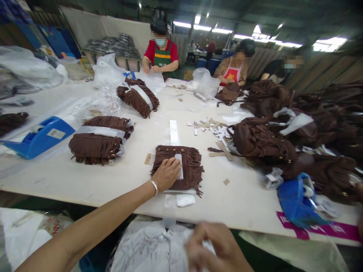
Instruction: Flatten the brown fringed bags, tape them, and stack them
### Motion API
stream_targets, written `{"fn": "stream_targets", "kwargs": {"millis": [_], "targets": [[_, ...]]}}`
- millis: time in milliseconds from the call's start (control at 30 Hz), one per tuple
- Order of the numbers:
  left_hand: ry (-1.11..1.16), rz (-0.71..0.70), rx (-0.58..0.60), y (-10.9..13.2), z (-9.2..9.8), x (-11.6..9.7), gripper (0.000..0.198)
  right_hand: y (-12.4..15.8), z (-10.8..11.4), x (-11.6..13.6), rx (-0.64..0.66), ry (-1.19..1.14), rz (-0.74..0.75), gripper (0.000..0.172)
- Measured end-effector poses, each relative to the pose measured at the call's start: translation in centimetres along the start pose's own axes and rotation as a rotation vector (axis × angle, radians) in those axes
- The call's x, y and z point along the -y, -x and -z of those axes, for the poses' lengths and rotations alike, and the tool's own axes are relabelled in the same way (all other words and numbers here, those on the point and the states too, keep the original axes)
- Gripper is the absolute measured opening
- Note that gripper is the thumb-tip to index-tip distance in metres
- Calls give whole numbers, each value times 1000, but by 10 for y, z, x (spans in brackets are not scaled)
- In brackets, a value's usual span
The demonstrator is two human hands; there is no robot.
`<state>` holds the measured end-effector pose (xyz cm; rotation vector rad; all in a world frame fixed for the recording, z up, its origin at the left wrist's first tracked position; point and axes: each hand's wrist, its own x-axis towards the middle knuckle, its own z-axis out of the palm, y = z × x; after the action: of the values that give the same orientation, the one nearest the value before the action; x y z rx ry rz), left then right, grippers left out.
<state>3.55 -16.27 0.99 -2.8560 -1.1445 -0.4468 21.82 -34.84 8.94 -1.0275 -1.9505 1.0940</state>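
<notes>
A brown fringed bag (pixel 190 166) lies flat at the middle of the table, with metal eyelets along its top edge. My left hand (pixel 168 174) rests on it, palm down and fingers stretched out, touching a pale strip (pixel 179 166) on its front. Another white strip (pixel 173 132) extends behind the bag, and white paper (pixel 185 200) sticks out below it. My right hand (pixel 212 247) is low in front of the table edge, blurred, with curled fingers. Whatever it may hold cannot be made out.
Wrapped brown bundles (pixel 99 139) and a blue tape dispenser (pixel 42 136) stand left. On the right are heaped brown bags (pixel 263 139), paper scraps (pixel 222 132) and another blue tape dispenser (pixel 297 200). Across the table, people (pixel 163 56) handle bags and plastic.
</notes>
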Motion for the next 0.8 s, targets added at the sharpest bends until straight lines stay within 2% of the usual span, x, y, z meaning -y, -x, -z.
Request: {"fn": "stream_targets", "kwargs": {"millis": [67, 100, 167, 267, 333, 467, 533, 633, 800], "targets": [[10, -62, 8, -1, 1, -2, 29, -12, -10, -33, -125, 267, -33, 26], [18, -91, 16, -1, 2, -2, 28, -15, -15, -49, -121, 437, 8, 25], [34, -137, 36, 0, 4, -2, 26, -18, -25, -76, -8, 720, 142, 34], [56, -189, 68, 6, 12, 2, 29, -17, -38, -103, 160, 904, 274, 50], [81, -232, 99, 13, 19, 7, 41, -16, -46, -114, 166, 924, 295, 46], [137, -316, 243, 27, 22, 15, 89, -19, -61, -126, 41, 842, 319, 27], [115, -316, 293, 30, 17, 15, 97, -20, -65, -125, -23, 787, 322, 21], [26, -288, 282, 30, 4, 12, 91, -23, -63, -117, -94, 722, 310, 19], [-61, -318, 245, 30, -9, 10, 61, -24, -51, -103, -149, 679, 310, 22]]}}
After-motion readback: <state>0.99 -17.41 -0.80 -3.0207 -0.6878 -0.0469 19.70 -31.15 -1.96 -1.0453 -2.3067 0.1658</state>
